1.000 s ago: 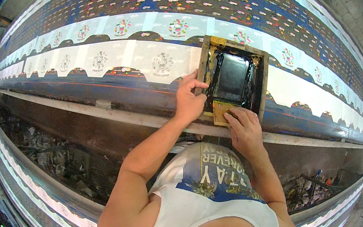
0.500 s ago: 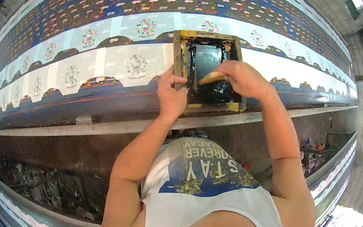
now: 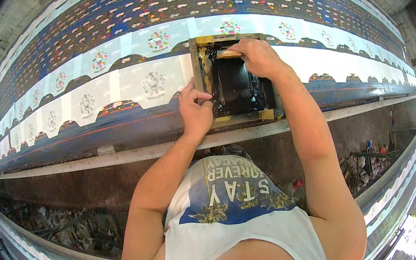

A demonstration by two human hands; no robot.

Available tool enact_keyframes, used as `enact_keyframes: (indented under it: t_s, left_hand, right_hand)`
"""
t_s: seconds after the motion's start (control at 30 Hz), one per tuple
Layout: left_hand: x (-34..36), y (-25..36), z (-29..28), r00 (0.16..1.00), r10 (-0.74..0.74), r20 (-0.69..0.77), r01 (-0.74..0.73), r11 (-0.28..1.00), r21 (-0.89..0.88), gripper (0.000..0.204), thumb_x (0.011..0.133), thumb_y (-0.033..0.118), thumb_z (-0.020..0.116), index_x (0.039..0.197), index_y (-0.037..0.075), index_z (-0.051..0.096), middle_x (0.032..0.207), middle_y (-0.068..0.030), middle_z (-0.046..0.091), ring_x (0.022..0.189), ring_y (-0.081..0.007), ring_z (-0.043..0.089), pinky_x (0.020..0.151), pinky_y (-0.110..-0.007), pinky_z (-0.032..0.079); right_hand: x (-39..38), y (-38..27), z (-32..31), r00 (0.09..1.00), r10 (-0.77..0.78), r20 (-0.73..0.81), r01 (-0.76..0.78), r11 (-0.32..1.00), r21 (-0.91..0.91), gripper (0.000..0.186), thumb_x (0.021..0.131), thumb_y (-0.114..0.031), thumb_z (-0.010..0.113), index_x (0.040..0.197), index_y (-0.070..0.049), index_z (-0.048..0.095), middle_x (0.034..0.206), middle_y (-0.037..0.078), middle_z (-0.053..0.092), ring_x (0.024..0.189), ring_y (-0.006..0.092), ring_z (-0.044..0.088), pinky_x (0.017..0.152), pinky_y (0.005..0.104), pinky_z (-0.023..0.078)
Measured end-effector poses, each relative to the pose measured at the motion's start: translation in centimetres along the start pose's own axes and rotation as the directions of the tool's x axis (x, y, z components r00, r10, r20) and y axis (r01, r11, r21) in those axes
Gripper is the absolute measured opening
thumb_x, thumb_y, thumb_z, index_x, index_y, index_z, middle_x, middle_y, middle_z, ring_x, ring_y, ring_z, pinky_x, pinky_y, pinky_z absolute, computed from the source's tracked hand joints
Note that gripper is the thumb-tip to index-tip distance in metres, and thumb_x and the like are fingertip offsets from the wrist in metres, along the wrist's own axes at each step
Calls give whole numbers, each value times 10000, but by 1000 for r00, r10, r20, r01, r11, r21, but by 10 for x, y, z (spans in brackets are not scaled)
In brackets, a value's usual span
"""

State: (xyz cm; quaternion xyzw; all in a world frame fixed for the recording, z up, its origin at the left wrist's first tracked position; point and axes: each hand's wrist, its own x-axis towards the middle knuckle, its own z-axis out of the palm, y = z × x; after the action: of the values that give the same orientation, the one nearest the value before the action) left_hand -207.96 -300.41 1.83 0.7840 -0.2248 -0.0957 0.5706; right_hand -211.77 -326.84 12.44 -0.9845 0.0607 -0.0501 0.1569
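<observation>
Upper centre, flat on the tabletop [image 3: 138, 125]: ink-dark screen-printing frame [image 3: 225, 120], clasped at its left rail [image 3: 196, 66] by the left hand [image 3: 197, 111]; wooden squeegee [image 3: 227, 54] near its upper end, pinched in the right hand [image 3: 259, 58]. Probably light and stiff, slippery inside with ink; best gripped by the rails. Hidden: squeegee blade, right fingertips, surface beneath.

A long, dark-blue table [image 3: 153, 121] carried rows of cut panels, the pale-blue ones [image 3: 132, 44] bearing colourful round prints behind a white row [image 3: 127, 88], over which lay a wooden frame [image 3: 197, 70] smeared black inside.
</observation>
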Motion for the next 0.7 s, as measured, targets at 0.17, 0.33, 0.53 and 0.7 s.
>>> enact_keyframes:
  t_s: [0.17, 0.33, 0.53, 0.7]
  left_hand:
    - [-4, -5, 5, 999, -38, -23, 35, 992, -118, 178, 823, -104, 779, 890, 59, 751, 1674, -268, 536, 1547, -439, 506, 1233, -464, 493]
    - [-3, -12, 7, 1000, 5, -28, -7, 998, -66, 189, 813, -104, 785, 903, 61, 757, 1662, -263, 547, 1536, -432, 518, 1235, -474, 485]
    - [-2, -2, 5, 999, -16, -31, 15, 1000, -26, 227, 802, -125, 775, 937, 56, 756, 1656, -243, 558, 1533, -419, 534, 1200, -454, 520]
    - [1, 12, 1, 997, -77, -17, 75, 995, -59, 230, 786, -133, 759, 921, 52, 740, 1671, -247, 560, 1518, -413, 568, 1232, -458, 493]
  right_hand:
    - [-48, -23, 4, 992, -116, -51, 118, 992, 48, 561, 797, 151, 591, 1268, -69, 804, 1131, 200, 775, 1107, 446, 732, 975, 534, 600]
    - [-99, -49, 8, 993, -107, -43, 110, 991, 76, 551, 767, 169, 642, 1237, -64, 808, 1115, 167, 772, 1092, 426, 736, 965, 519, 608]
    - [-140, -71, 9, 996, -84, -11, 84, 993, 87, 571, 766, 102, 719, 1307, -72, 771, 1240, 131, 740, 1160, 399, 691, 1015, 504, 579]
    - [-168, -51, 18, 988, -126, -94, 145, 962, 232, 493, 845, -79, 843, 1331, -89, 759, 1316, 130, 712, 1313, 404, 640, 1123, 519, 529]
